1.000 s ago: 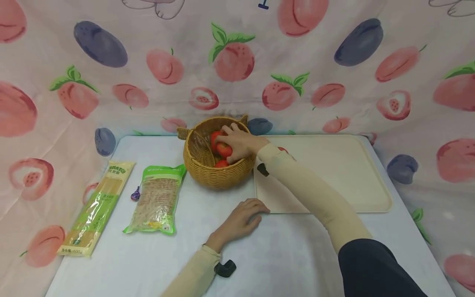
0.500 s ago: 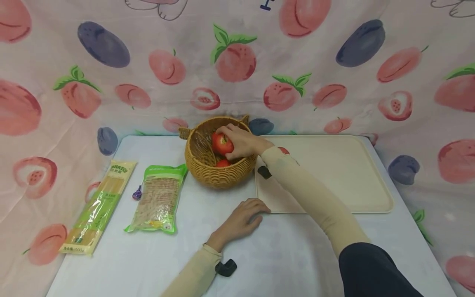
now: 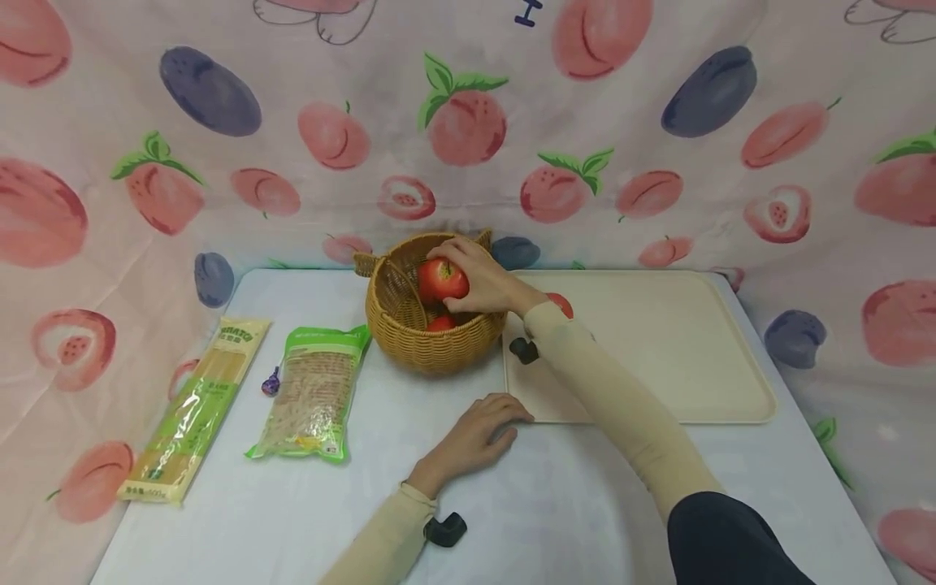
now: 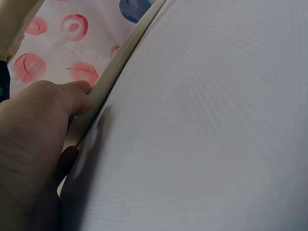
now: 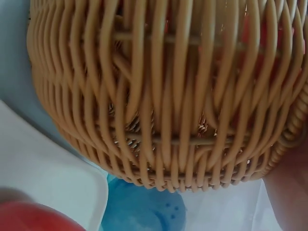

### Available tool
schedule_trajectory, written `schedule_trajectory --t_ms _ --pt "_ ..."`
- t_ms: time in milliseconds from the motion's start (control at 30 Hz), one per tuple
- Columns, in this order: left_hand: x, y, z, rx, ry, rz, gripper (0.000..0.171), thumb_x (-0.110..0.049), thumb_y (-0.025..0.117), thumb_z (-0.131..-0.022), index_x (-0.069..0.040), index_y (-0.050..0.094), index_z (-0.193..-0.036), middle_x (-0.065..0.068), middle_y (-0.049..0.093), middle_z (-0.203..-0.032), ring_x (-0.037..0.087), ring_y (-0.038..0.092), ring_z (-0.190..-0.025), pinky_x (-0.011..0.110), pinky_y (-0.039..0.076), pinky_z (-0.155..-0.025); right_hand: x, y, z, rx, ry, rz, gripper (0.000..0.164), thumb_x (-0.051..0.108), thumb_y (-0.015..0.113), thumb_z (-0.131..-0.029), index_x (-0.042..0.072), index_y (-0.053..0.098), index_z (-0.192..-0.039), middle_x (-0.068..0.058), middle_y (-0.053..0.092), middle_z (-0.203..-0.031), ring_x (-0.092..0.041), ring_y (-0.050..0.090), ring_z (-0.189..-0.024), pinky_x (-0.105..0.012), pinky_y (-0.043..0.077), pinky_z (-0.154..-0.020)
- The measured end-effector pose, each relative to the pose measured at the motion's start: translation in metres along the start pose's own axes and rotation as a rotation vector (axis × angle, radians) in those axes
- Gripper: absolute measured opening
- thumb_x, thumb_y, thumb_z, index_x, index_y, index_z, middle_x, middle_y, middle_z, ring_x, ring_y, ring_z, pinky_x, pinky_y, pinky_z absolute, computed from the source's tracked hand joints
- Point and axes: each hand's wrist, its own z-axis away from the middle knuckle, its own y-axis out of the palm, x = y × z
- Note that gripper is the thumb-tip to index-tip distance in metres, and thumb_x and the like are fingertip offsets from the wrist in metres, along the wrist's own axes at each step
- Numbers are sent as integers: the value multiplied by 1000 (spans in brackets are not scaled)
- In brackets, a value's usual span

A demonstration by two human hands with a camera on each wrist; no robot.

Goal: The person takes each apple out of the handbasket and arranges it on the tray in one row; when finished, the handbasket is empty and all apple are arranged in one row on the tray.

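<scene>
My right hand (image 3: 483, 278) grips a red apple (image 3: 440, 282) inside the mouth of a wicker basket (image 3: 435, 353), thumb below and fingers over its top. Below it in the basket lies another red apple (image 3: 441, 323). A further red apple (image 3: 561, 304) sits on the cream tray (image 3: 658, 349), partly behind my right forearm. In the right wrist view the basket's woven side (image 5: 163, 96) fills most of the picture and hides the held apple. My left hand (image 3: 471, 435) rests with relaxed fingers at the tray's near left corner; in the left wrist view the fingertips touch the rim (image 4: 126, 50).
Left of the basket lies a green-edged bag of dry food (image 3: 310, 394), with a small purple-wrapped lollipop (image 3: 271, 382) beside it. Farther left is a long noodle packet (image 3: 193, 414). A fruit-print cloth (image 3: 621, 106) hangs behind the white table (image 3: 585, 504).
My right hand has closed around the apple, turned its stem into view and drawn it slightly right and up within the basket. The left hand has stayed in place.
</scene>
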Motion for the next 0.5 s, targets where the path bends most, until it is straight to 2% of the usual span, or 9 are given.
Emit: schedule_trajectory --t_ms 233,500 --pt "3 1 -2 -10 10 -8 26 -16 53 -95 -25 61 -118 -14 56 -120 5 43 -124 32 40 -102 -4 1 8 -98 25 -91 67 30 73 -74 28 45 -134 -2 35 -140 -19 41 -122 -39 49 -91" --pt "3 3 1 -1 -7 -7 26 -16 53 -95 -25 61 -118 -14 56 -120 5 44 -125 33 40 -101 -4 2 20 -204 38 -212 68 33 74 -77 31 42 -137 0 37 -138 -16 46 -119 -41 50 -92"
